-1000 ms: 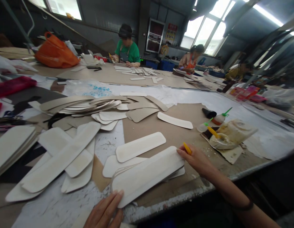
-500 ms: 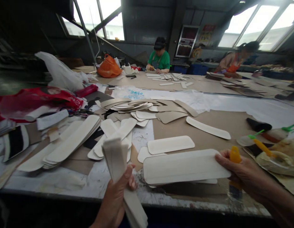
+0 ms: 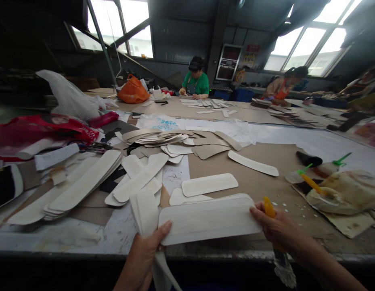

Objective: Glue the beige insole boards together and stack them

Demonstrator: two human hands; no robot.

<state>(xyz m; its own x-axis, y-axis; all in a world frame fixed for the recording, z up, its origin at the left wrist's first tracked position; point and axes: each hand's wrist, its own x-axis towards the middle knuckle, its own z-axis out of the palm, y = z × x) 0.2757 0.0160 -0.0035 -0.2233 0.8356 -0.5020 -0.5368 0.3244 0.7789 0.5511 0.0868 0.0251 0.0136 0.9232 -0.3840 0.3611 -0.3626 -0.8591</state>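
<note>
My left hand (image 3: 145, 250) is closed around a bundle of long white strips (image 3: 146, 212) that stands up through the fist and hangs below it. Its thumb presses on the left end of a wide white panel with rounded corners (image 3: 205, 220). My right hand (image 3: 279, 224) pinches the panel's right end. A yellow-handled scraper (image 3: 269, 207) is also gripped in that hand, its flat, smeared blade pointing down past the table edge. More white panels (image 3: 210, 184) lie on the table just behind.
Stacked white panels (image 3: 84, 186) lie left, and a pile of beige and white pieces (image 3: 163, 137) sits mid-table. At right are a stained container (image 3: 341, 194) with a yellow handle in it and a black cup (image 3: 308, 159). A person in green (image 3: 196, 83) works across the table.
My left hand has come up to the panel's left end, its thumb now on it. The panel, right hand and scraper have shifted left in view. The camera has turned slightly right.
</note>
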